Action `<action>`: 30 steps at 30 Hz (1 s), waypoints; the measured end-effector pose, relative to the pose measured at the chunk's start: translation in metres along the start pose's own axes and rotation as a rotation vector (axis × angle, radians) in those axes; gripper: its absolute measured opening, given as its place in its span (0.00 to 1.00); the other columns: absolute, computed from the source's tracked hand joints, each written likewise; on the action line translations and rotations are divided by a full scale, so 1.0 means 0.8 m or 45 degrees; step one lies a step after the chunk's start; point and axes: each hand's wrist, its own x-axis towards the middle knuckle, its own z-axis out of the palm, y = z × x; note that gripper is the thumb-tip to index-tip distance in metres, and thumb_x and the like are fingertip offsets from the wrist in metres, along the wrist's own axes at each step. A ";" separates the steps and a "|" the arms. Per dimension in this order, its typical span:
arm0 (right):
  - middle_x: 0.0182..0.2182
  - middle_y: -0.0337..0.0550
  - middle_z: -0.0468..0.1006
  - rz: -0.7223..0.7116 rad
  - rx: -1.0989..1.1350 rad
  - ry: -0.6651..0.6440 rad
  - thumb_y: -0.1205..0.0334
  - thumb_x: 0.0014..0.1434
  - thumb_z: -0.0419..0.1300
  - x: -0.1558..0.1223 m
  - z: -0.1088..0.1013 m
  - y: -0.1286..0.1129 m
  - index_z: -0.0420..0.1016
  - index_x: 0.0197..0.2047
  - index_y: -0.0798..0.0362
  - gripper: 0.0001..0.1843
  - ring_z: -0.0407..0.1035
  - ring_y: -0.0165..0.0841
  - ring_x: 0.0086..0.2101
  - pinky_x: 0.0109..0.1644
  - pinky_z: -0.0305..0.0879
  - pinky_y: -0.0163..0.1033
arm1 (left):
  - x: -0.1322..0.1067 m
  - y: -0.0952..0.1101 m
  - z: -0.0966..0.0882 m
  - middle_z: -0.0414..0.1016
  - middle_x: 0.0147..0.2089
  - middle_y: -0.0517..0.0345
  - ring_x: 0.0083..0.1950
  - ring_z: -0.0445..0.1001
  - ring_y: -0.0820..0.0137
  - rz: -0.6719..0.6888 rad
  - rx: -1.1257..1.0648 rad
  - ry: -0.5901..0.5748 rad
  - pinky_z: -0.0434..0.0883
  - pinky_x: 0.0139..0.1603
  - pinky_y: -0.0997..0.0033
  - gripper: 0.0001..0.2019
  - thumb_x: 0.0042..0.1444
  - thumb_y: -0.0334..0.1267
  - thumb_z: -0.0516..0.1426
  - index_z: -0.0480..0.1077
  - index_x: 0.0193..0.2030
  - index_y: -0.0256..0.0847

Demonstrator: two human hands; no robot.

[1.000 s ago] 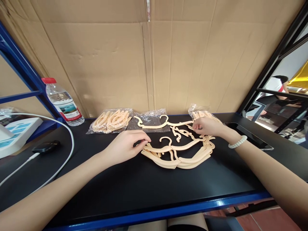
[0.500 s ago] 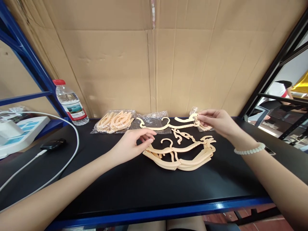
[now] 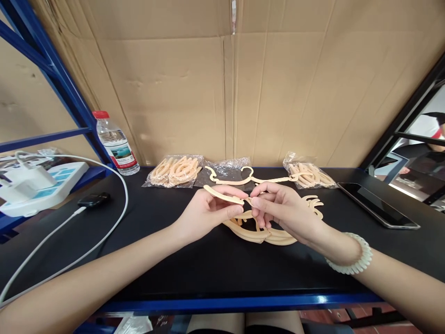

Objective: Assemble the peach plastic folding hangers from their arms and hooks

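My left hand point(image 3: 208, 211) is closed on a curved cream plastic hanger arm point(image 3: 222, 195), pinched between thumb and fingers. My right hand point(image 3: 287, 208) meets it at the piece's inner end, thumb and forefinger closed on a small part there; the exact joint is mostly hidden by the fingertips. Under and behind both hands lies a stack of folding clothes hangers point(image 3: 250, 235), partly covered by the right hand. Farther back a single hanger point(image 3: 269, 180) with its hook to the left of centre lies on the black table.
Two clear bags of hanger parts, a left bag point(image 3: 175, 170) and a right bag point(image 3: 309, 176), flank a flattened plastic bag point(image 3: 227, 169) by the cardboard wall point(image 3: 167, 93). A water bottle point(image 3: 118, 146), power strip point(image 3: 66, 183) and white cable point(image 3: 127, 199) are left; a tablet point(image 3: 377, 204) lies right.
My right hand has brought the hanger arm from the back right to the middle. My left hand, empty before, has closed on it. The view has shifted slightly.
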 end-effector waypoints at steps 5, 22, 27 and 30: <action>0.30 0.43 0.79 -0.111 -0.203 0.003 0.50 0.60 0.61 0.006 -0.008 0.011 0.69 0.40 0.53 0.15 0.73 0.31 0.25 0.24 0.67 0.33 | 0.001 -0.005 -0.005 0.75 0.36 0.55 0.41 0.74 0.68 0.032 0.165 0.140 0.73 0.43 0.72 0.04 0.54 0.34 0.63 0.80 0.34 0.39; 0.27 0.41 0.75 -0.250 -1.572 -0.012 0.59 0.62 0.60 0.009 -0.042 0.030 0.77 0.28 0.52 0.12 0.69 0.35 0.31 0.37 0.65 0.40 | -0.001 -0.014 -0.030 0.76 0.35 0.57 0.30 0.71 0.75 -0.426 -0.194 0.291 0.68 0.34 0.74 0.10 0.61 0.41 0.58 0.66 0.33 0.38; 0.27 0.40 0.75 -0.214 -1.507 0.098 0.62 0.60 0.62 0.007 -0.043 0.024 0.76 0.29 0.53 0.08 0.69 0.32 0.29 0.34 0.64 0.37 | 0.001 -0.011 -0.033 0.73 0.34 0.60 0.32 0.70 0.75 -0.399 -0.206 0.294 0.68 0.37 0.72 0.10 0.61 0.42 0.58 0.67 0.32 0.38; 0.30 0.41 0.75 -0.287 -1.517 0.114 0.65 0.60 0.62 0.005 -0.044 0.021 0.76 0.30 0.53 0.06 0.69 0.32 0.30 0.34 0.64 0.37 | 0.002 -0.011 -0.034 0.71 0.33 0.61 0.34 0.70 0.74 -0.364 -0.209 0.318 0.69 0.41 0.71 0.12 0.59 0.43 0.60 0.67 0.31 0.38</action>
